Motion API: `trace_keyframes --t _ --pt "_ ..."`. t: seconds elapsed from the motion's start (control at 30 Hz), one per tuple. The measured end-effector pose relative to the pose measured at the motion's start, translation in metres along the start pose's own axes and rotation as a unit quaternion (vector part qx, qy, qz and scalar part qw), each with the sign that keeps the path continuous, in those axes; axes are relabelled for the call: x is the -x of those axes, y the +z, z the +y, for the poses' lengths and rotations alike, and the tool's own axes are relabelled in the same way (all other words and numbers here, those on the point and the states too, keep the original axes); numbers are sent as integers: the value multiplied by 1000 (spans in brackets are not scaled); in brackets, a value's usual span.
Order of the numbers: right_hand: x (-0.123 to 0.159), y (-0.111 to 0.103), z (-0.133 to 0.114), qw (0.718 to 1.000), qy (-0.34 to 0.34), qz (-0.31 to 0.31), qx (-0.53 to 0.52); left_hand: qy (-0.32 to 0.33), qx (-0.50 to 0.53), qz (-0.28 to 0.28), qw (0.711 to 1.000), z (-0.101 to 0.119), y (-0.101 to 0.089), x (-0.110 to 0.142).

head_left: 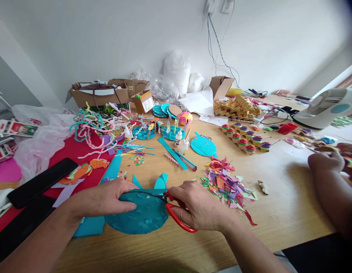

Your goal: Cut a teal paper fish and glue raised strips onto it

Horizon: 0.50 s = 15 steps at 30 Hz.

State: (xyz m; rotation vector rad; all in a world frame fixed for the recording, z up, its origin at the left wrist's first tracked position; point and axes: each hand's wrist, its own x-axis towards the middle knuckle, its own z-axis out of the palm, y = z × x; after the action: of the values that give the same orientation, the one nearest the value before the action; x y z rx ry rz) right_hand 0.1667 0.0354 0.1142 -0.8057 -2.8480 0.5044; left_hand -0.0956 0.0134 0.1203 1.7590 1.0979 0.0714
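Head view: blue disc [144, 216] lies at seven o'clock of the view, low over or on the wooden table [121, 254]; contact underneath cannot be confirmed. Pointed blue pieces [161, 181] stand beyond its twelve o'clock rim.

Left hand [107, 197] grips the disc near ten o'clock, thumb flat on its face, other fingers mostly hidden. Right hand [198, 206] is closed around the red-handled scissors [171, 214], blades directed towards nine o'clock across the disc's far edge; blade gap cannot be told.

Handling, as judged: disc appears light and fairly stiff, probably card, with an uneven face giving reasonable grip. Pointed pieces look thin and liable to crease. Sound hold is the rim at nine or ten o'clock, fingers clear of the blades; scissors by the loops only.

Paper scraps [228, 182] lie between two and three o'clock of the disc; black phone [42, 182], between nine and ten.
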Motion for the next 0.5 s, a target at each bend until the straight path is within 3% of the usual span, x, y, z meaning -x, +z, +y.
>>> trace_keyframes --t 0.2,0.5 --pt "1 1 2 1000 -2 -12 1 -7 -18 -8 1000 8 -2 -2" --pt "0 3 4 1000 -7 -12 17 22 -20 -2 1000 -7 -2 -4"
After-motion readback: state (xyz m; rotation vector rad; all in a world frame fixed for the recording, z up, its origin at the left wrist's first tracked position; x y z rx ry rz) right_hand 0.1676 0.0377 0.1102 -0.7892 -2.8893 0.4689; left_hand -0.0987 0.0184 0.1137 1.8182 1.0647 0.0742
